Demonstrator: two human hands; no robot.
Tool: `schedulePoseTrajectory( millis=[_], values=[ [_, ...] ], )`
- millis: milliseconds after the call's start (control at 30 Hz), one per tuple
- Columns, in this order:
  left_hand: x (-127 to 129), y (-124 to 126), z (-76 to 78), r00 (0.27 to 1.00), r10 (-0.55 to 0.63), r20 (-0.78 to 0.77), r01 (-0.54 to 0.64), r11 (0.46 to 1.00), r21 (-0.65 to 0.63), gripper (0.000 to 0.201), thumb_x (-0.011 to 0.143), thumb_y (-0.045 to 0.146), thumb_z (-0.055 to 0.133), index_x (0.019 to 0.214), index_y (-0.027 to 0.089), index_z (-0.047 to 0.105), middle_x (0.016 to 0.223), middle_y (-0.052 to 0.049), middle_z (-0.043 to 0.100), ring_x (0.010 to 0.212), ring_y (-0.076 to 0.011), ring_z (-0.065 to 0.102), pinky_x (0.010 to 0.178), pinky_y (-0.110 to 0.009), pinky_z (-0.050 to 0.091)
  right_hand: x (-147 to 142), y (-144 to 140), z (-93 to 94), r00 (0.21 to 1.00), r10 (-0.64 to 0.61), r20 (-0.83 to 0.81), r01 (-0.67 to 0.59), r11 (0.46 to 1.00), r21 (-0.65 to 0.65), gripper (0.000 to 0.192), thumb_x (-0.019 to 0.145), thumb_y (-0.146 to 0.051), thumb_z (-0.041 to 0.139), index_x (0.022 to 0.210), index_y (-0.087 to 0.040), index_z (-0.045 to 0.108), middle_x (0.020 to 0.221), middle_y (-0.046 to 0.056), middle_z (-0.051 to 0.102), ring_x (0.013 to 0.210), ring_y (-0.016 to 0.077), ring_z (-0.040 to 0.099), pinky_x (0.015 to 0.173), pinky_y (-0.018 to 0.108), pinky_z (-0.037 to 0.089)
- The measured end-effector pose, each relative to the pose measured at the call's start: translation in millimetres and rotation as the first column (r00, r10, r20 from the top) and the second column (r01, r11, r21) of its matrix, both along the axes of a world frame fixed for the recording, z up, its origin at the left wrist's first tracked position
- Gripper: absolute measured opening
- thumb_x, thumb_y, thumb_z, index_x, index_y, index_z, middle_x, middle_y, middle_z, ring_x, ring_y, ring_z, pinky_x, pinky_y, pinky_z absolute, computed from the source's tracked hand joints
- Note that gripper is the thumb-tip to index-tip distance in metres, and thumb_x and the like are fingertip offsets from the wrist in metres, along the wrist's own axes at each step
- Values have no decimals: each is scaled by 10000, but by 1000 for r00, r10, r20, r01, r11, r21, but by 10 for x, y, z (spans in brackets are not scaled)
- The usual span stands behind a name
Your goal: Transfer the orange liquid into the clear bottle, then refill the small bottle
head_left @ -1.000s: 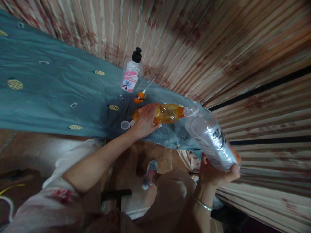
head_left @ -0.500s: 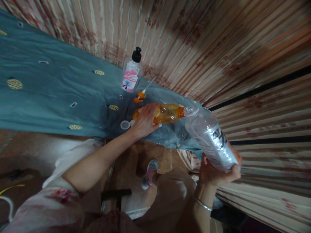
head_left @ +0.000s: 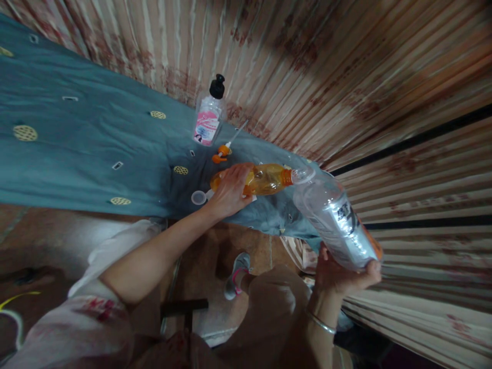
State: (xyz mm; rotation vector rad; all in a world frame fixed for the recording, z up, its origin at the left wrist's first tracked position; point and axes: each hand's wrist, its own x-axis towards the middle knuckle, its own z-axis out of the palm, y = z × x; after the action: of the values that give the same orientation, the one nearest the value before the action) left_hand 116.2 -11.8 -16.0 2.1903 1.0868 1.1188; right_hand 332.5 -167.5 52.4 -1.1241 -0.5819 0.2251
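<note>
My left hand (head_left: 232, 190) is wrapped round an amber see-through bottle (head_left: 268, 179) over the blue-green cloth. In my right hand (head_left: 342, 277) is a large clear plastic bottle (head_left: 334, 220) with a silver and orange label, gripped near its base and tilted. Its neck meets the orange mouth of the amber bottle. Whether liquid runs between them I cannot tell. Beyond my left hand lies an orange pump head (head_left: 222, 152) with a thin clear tube. A small round translucent cap (head_left: 199, 198) is by my left wrist.
A clear bottle (head_left: 208, 120) with a black pump top and pink label stands near the pleated curtain (head_left: 269, 61). The blue-green cloth (head_left: 84, 148) covers a long narrow surface. Dark bars (head_left: 423, 141) cross the curtain at right.
Both hands and both bottles hold nearly the same place. The whole view has shifted very slightly.
</note>
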Motion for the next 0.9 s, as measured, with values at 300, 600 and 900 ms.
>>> schedulePoseTrajectory(
  millis=[300, 600, 900],
  values=[
    [-10, -7, 2, 1000, 3, 10, -3, 1000, 10, 698, 728, 151, 659, 1372, 184, 392, 1392, -154, 564, 1294, -332, 535, 1077, -525, 430, -27, 15, 28, 1000, -10, 12, 10, 1000, -4, 397, 714, -530, 474, 935, -245, 641, 963, 38, 618, 606, 150, 510, 381, 181, 259],
    [-8, -4, -3, 1000, 1, 1, -1, 1000, 10, 707, 736, 162, 680, 1379, 174, 388, 1408, -158, 554, 1300, -335, 525, 1093, -527, 423, -8, 1, 11, 999, -26, -21, 25, 1000, -16, 421, 706, -562, 494, 937, -246, 649, 936, 34, 610, 622, 151, 499, 408, 182, 267],
    [-17, -16, 17, 1000, -5, -18, 4, 1000, -16, 690, 748, 180, 685, 1377, 167, 402, 1421, -143, 548, 1286, -346, 519, 1097, -522, 418, -8, -16, 9, 1000, -10, -28, 9, 1000, -25, 431, 702, -563, 508, 961, -249, 649, 965, 35, 601, 651, 147, 491, 428, 179, 264]
  ],
)
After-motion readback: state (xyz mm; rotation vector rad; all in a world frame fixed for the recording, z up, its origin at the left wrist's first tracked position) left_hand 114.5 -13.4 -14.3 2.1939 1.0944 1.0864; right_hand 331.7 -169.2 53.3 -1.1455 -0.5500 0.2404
